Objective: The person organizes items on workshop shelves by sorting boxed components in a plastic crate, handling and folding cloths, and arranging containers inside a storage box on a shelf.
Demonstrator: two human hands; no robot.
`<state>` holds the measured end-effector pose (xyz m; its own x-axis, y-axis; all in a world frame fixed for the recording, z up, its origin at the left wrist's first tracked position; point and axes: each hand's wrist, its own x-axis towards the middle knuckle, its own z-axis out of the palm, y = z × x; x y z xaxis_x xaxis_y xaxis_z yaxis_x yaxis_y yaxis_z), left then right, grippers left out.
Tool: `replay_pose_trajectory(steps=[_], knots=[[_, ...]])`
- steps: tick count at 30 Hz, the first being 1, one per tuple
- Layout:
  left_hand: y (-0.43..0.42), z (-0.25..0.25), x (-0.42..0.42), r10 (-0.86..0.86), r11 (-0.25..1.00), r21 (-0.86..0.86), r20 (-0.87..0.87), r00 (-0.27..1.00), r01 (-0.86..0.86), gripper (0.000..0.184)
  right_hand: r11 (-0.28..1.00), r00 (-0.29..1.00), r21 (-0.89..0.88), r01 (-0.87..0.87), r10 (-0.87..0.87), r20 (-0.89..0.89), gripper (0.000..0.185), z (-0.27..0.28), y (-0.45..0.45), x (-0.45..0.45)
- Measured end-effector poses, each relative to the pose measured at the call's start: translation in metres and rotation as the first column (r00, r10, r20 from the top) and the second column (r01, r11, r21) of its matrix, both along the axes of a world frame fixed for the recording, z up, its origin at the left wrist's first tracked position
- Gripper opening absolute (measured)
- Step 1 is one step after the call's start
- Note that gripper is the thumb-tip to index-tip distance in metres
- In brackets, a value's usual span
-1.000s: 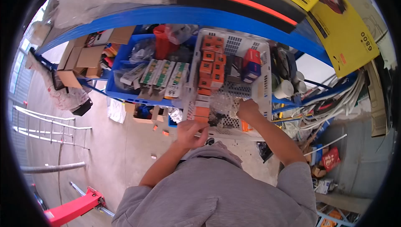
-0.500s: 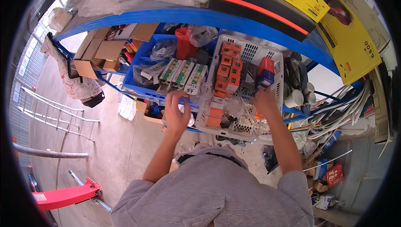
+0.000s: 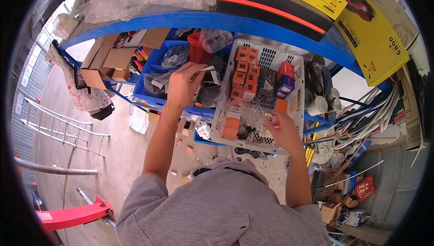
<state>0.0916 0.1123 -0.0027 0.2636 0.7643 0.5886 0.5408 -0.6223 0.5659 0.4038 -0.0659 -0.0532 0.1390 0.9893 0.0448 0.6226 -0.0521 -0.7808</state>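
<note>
My left hand (image 3: 183, 85) is raised over the blue bin (image 3: 151, 94), its fingers pinched at the edge of a white carton (image 3: 210, 75). Much of that carton is hidden behind the hand. My right hand (image 3: 285, 130) is over the front of the white perforated basket (image 3: 296, 101), fingers apart and slightly curled, beside crumpled clear plastic (image 3: 254, 114). In the basket, small orange boxes (image 3: 239, 79) stand in rows, near a dark grey box (image 3: 268, 82), a red box (image 3: 285, 70), a blue box (image 3: 285, 86) and a separate orange box (image 3: 281, 105).
A blue shelf beam (image 3: 194, 20) crosses above the bins, with yellow cartons (image 3: 370, 42) over it. An open cardboard box (image 3: 97, 63) sits left of the blue bin. White cups (image 3: 318, 106) and coiled hoses (image 3: 366, 121) are on the right. Small orange pieces lie on the floor.
My left hand has risen from the blue bin's front to the white-and-green cartons, which have shifted and are mostly hidden. My right hand has moved down, away from the blue box, uncovering an orange box.
</note>
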Motion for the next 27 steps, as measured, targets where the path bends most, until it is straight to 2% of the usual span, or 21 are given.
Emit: replay_pose_trajectory(steps=[1,2,3,4,7,9,10,11,12,13,15,16,18,19,21,22,23,24,25,26,27], knots=[[-0.003,0.006,0.001,-0.004,1.000,-0.005,0.027,1.000,0.005,0.020,1.000,1.000,0.001,0.002,-0.002,-0.002,0.044,0.004,0.000,-0.009],[-0.005,0.011,0.001,-0.008,1.000,-0.005,0.025,1.000,0.008,0.020,0.999,0.995,0.021,-0.039,0.041,-0.086,0.045,0.011,0.001,-0.019],[-0.007,0.017,0.002,-0.006,0.999,0.039,0.040,0.999,0.005,0.021,0.996,0.982,0.043,-0.078,0.084,-0.168,0.046,0.018,0.003,-0.028],[-0.011,0.022,0.003,-0.005,0.997,0.082,0.055,0.998,0.001,0.022,0.996,0.982,0.041,-0.074,0.080,-0.172,0.046,0.025,0.005,-0.037],[-0.025,0.041,0.005,0.008,0.994,0.106,0.148,0.989,-0.024,0.022,0.985,0.982,0.139,-0.103,0.123,-0.147,0.050,0.030,0.023,-0.060],[-0.033,0.050,0.002,0.018,0.993,0.116,0.160,0.987,-0.037,0.021,0.910,0.955,0.297,-0.290,0.294,0.033,0.053,0.004,0.043,-0.072],[-0.035,0.053,-0.001,0.045,0.983,0.166,0.183,0.982,-0.076,0.020,0.909,0.956,0.301,-0.288,0.291,0.033,0.053,0.004,0.053,-0.082],[-0.036,0.054,-0.004,0.069,0.970,0.213,0.207,0.976,-0.114,0.020,0.916,0.941,0.230,-0.329,0.339,-0.004,0.048,0.005,0.063,-0.095],[-0.038,0.053,-0.008,0.098,0.973,0.181,0.232,0.968,-0.142,0.020,0.916,0.923,0.158,-0.370,0.381,-0.048,0.043,0.004,0.072,-0.107],[-0.040,0.053,-0.010,0.090,0.974,0.183,0.229,0.969,-0.133,0.020,0.919,0.926,0.160,-0.361,0.373,-0.050,0.043,-0.003,0.085,-0.120],[-0.046,0.053,-0.013,0.120,0.966,0.194,0.244,0.962,-0.169,0.020,0.872,0.899,0.248,-0.422,0.368,0.236,0.038,-0.026,0.107,-0.141],[-0.052,0.053,-0.015,0.129,0.967,0.187,0.219,0.967,-0.171,0.024,0.878,0.905,0.249,-0.409,0.356,0.234,0.038,-0.035,0.110,-0.145],[-0.061,0.049,-0.019,0.104,0.969,0.201,0.211,0.972,-0.147,0.024,0.813,0.836,0.280,-0.511,0.393,0.384,0.034,-0.048,0.111,-0.141],[-0.065,0.046,-0.017,0.089,0.969,0.209,0.206,0.974,-0.133,0.025,0.834,0.848,0.274,-0.479,0.360,0.388,0.034,-0.027,0.097,-0.132],[-0.079,0.043,-0.016,0.070,0.978,0.184,0.177,0.982,-0.103,0.021,0.900,0.948,0.300,-0.315,0.284,0.143,0.033,0.021,0.054,-0.110],[-0.086,0.044,-0.011,0.058,0.980,0.181,0.149,0.987,-0.085,0.025,0.918,0.968,0.318,-0.238,0.198,0.152,0.030,0.035,0.037,-0.097],[-0.092,0.041,-0.004,0.049,0.982,0.170,0.162,0.986,-0.076,0.025,0.923,0.968,0.306,-0.232,0.189,0.164,0.030,0.047,0.017,-0.091],[-0.097,0.039,0.004,-0.021,0.974,0.225,0.098,0.995,-0.001,0.028,0.959,0.982,0.247,-0.142,0.167,-0.084,0.036,0.058,-0.003,-0.087],[-0.103,0.037,0.012,-0.088,0.958,0.277,0.027,0.996,0.077,0.031,0.984,0.938,0.169,-0.064,0.118,-0.327,0.041,0.061,-0.018,-0.084],[-0.107,0.027,0.021,-0.186,0.928,0.328,0.002,0.983,0.175,0.030,0.984,0.940,0.168,-0.057,0.109,-0.323,0.041,0.058,-0.028,-0.080],[-0.111,0.013,0.033,-0.282,0.886,0.377,-0.030,0.959,0.272,0.030,1.000,0.733,-0.003,-0.020,0.012,-0.680,0.049,0.055,-0.036,-0.076]])
